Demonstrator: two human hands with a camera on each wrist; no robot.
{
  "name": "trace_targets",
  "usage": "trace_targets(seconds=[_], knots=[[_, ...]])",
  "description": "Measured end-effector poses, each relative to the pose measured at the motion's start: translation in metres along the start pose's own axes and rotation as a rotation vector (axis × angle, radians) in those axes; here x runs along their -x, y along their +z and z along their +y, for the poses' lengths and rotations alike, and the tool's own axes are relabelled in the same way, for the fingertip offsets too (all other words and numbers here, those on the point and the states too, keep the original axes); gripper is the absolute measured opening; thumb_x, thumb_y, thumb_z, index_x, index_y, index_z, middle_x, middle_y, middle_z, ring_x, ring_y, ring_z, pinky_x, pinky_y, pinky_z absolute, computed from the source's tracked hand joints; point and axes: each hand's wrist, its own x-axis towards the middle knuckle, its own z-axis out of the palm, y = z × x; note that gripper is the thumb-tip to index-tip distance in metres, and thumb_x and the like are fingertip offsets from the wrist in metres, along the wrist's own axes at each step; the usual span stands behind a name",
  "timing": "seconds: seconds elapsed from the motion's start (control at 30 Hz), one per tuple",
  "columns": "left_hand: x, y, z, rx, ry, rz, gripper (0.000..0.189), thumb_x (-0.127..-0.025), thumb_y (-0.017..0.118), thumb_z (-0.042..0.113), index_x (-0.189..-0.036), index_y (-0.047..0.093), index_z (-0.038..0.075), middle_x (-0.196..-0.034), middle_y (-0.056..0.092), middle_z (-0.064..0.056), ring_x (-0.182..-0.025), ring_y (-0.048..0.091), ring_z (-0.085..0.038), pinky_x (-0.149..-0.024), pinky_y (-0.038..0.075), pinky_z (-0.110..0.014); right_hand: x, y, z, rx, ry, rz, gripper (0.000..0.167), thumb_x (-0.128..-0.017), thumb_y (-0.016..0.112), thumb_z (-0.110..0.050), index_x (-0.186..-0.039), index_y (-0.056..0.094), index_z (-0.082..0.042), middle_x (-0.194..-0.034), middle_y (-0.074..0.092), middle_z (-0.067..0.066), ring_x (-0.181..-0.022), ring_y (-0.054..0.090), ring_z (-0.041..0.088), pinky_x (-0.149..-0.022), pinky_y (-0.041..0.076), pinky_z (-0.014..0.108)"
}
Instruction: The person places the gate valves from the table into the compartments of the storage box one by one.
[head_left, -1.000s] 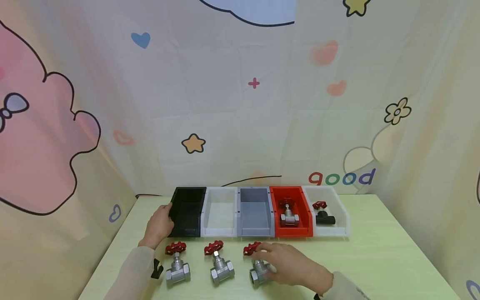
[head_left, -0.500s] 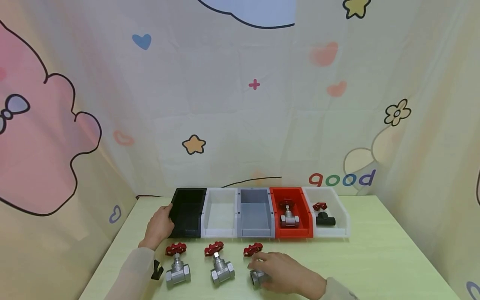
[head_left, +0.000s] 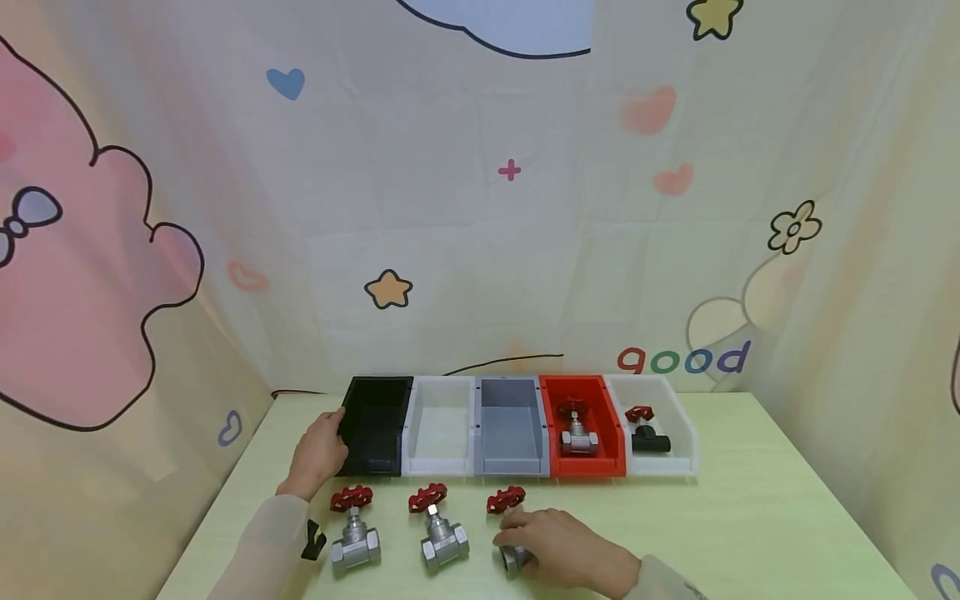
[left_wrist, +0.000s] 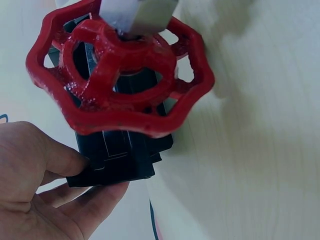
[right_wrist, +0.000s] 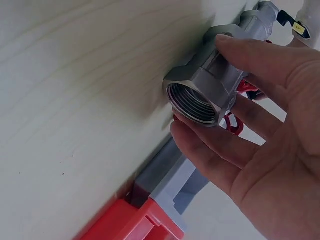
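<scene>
My right hand (head_left: 562,546) grips the silver body of the rightmost valve, whose red handwheel (head_left: 506,500) points toward the bins. In the right wrist view, thumb and fingers lie on opposite sides of the threaded valve body (right_wrist: 207,82). Part of that valve is hidden behind the hand in the head view. My left hand (head_left: 315,457) holds the side of the black bin (head_left: 375,462), its thumb over the wall and fingers outside, as the left wrist view shows. Two more red-wheeled valves lie on the table, a middle one (head_left: 444,542) and a left one (head_left: 356,547).
Right of the black bin stand a white bin (head_left: 438,464), a grey bin (head_left: 512,464), a red bin (head_left: 588,467) holding a metal valve (head_left: 577,440), and another white bin (head_left: 663,465) with a black-bodied, red-wheeled valve (head_left: 649,440). A printed curtain (head_left: 450,208) hangs behind.
My right hand has come down and slightly toward the front, off the handwheel and around the valve body. My left hand stays on the black bin.
</scene>
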Motion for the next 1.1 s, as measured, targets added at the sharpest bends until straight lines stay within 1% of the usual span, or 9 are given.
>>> trace_targets(seconds=[0.2, 0.43, 0.8, 1.1], knots=[[0.0, 0.0, 0.001, -0.002, -0.007, -0.003, 0.056, -0.088, 0.049, -0.001, -0.144, 0.042, -0.007, -0.137, 0.05, -0.031, -0.113, 0.059, -0.048, -0.091, 0.05, -0.059, -0.004, 0.006, 0.004, 0.01, 0.011, -0.027, 0.047, -0.079, 0.081, -0.017, -0.122, 0.067, -0.031, -0.122, 0.064, -0.01, -0.101, 0.063, 0.007, -0.09, 0.057, 0.035], [0.001, 0.0, 0.003, -0.002, -0.004, -0.004, 0.055, -0.089, 0.049, -0.001, -0.143, 0.043, -0.007, -0.137, 0.051, -0.032, -0.111, 0.059, -0.047, -0.091, 0.051, -0.058, -0.005, 0.009, 0.005, 0.019, -0.031, 0.002, 0.045, -0.078, 0.081, -0.015, -0.12, 0.068, -0.028, -0.118, 0.063, -0.009, -0.095, 0.061, 0.004, -0.09, 0.056, 0.03], [0.001, 0.001, 0.003, -0.006, -0.019, -0.019, 0.055, -0.09, 0.05, -0.001, -0.144, 0.042, -0.007, -0.138, 0.05, -0.032, -0.114, 0.058, -0.047, -0.094, 0.05, -0.058, -0.004, 0.01, 0.004, 0.021, -0.031, 0.005, 0.045, -0.079, 0.081, -0.018, -0.12, 0.068, -0.028, -0.12, 0.063, -0.009, -0.096, 0.061, 0.005, -0.091, 0.055, 0.03], [0.001, 0.001, 0.002, -0.007, -0.012, -0.011, 0.055, -0.089, 0.05, -0.001, -0.143, 0.042, -0.008, -0.137, 0.051, -0.032, -0.111, 0.06, -0.047, -0.091, 0.051, -0.058, -0.002, 0.009, 0.003, 0.036, -0.036, 0.045, 0.043, -0.079, 0.081, -0.019, -0.12, 0.069, -0.026, -0.12, 0.062, -0.007, -0.096, 0.06, 0.006, -0.089, 0.055, 0.028]])
